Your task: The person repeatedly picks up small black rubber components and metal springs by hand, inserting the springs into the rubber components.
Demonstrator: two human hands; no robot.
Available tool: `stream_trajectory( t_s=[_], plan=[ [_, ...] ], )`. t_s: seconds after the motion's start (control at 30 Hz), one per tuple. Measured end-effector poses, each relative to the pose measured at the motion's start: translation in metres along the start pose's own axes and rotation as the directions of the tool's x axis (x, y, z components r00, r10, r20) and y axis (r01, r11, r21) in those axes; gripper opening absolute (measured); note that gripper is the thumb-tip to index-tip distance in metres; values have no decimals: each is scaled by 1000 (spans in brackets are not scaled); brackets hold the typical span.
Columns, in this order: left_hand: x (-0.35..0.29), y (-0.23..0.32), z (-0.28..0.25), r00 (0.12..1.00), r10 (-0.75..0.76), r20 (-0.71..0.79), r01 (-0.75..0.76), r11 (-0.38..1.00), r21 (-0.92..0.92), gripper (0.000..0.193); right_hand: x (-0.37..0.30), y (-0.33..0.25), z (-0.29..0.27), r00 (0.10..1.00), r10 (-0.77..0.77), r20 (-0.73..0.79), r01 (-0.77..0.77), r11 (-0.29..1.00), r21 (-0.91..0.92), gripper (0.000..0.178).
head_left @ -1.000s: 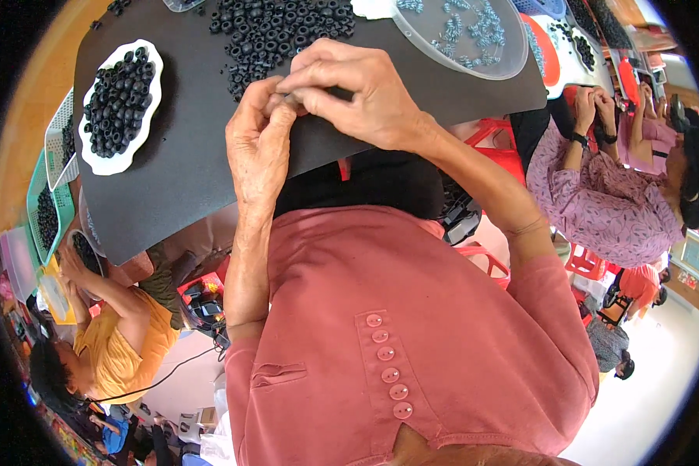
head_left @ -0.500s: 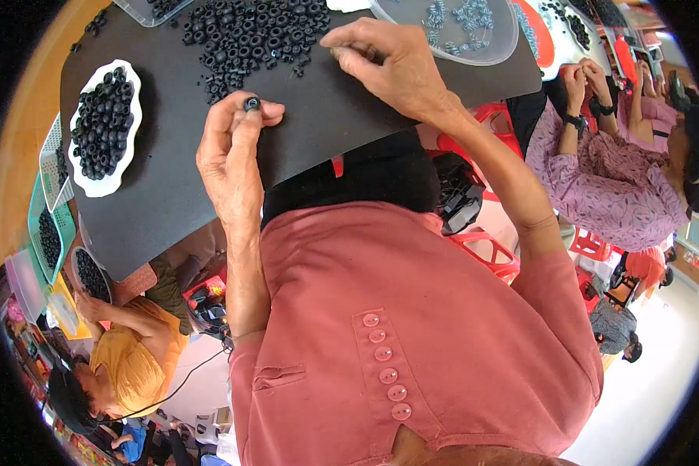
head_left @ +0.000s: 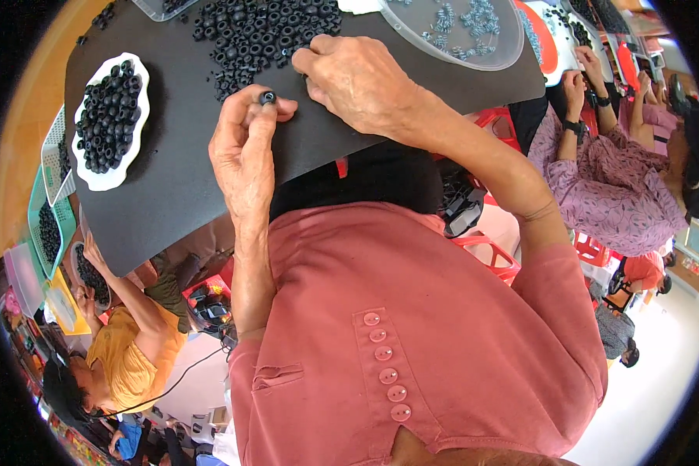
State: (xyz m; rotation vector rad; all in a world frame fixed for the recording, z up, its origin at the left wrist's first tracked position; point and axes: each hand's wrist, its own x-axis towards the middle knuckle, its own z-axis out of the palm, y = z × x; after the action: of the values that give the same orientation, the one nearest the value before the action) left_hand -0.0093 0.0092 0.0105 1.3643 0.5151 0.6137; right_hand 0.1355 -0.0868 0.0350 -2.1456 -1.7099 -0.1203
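Between the thumb and fingertips of my left hand (head_left: pixel 245 159) is a small round black plastic part (head_left: pixel 267 98). Its hollow end faces up, with a pale ring inside. My right hand (head_left: pixel 361 85) is curled over the near right edge of a pile of black plastic parts (head_left: pixel 245 37). Its fingers are drawn in; what they hold, if anything, is hidden under them. Most of the pile's pieces look like rings or caps with holes. Just beyond my right hand stands a round clear tub (head_left: pixel 485 66) holding small metal springs (head_left: pixel 478 17).
A white scalloped dish (head_left: pixel 101 183) full of black parts stands at the left of the dark tabletop (head_left: pixel 171 194). Baskets (head_left: pixel 37 221) hang past its left edge. People in yellow (head_left: pixel 132 349) and patterned purple (head_left: pixel 590 194) work on either side. A red stool (head_left: pixel 489 260) stands nearby.
My right hand has moved left and down to the pile's edge, closer to my left hand. The left hand, still pinching the black part, has shifted slightly right.
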Motion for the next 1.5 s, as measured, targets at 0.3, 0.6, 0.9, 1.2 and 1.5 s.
stream_trajectory(
  t_s=[0.3,0.6,0.9,1.2,1.5],
  plan=[
    [1,-2,0,999,-8,44,11,997,-71,16,1,4,-3,982,187,40,-157,675,721,16],
    [5,2,4,994,-76,80,81,994,-69,18,-2,3,4,979,167,120,-177,391,903,13],
    [8,2,6,992,-79,100,86,994,-70,19,-5,1,1,978,206,37,-127,441,888,12],
    [10,-4,4,992,-64,109,65,998,-12,18,-5,1,6,983,153,-99,-13,600,800,10],
    [14,-7,7,984,-72,163,112,961,-251,19,-9,0,15,972,229,-60,-70,520,851,20]
  ],
)
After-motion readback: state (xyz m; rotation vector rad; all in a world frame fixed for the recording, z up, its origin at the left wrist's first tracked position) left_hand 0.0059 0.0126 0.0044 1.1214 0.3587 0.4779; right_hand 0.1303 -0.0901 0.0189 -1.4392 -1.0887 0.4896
